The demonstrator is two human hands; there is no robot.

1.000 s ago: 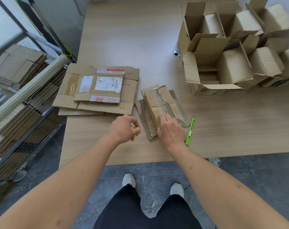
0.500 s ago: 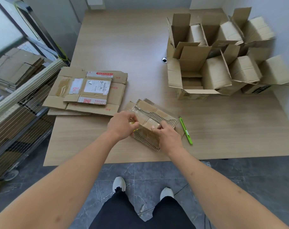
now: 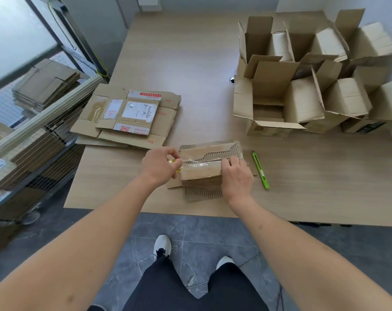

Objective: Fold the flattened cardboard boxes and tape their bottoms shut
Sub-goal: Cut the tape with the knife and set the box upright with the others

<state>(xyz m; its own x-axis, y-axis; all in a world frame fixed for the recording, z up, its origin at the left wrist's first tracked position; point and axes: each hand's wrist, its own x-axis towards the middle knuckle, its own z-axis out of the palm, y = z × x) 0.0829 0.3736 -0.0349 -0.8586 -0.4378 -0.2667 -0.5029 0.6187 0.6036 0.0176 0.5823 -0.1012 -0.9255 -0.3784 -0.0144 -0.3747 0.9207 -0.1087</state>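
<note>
From the head view, your small cardboard box (image 3: 204,169) sits bottom-up near the table's (image 3: 190,52) front edge, at about 6 o'clock on the tabletop, with its corrugated flaps spread under it. Your left hand (image 3: 160,168) is at the box's 9 o'clock end, fingers curled around a tape roll (image 3: 176,164) of which only a yellow sliver shows, and a clear tape strip (image 3: 199,162) runs from it across the box's top. Your right hand (image 3: 236,176) presses at the box's 3 o'clock end, fingers curled over the edge and gripping the box. A green utility knife (image 3: 260,170) lies just beside that hand, toward 3 o'clock. A stack of flattened boxes (image 3: 127,117) lies at 10 o'clock from the box, and a cluster of opened boxes (image 3: 302,86) stands at 2 o'clock.
</note>
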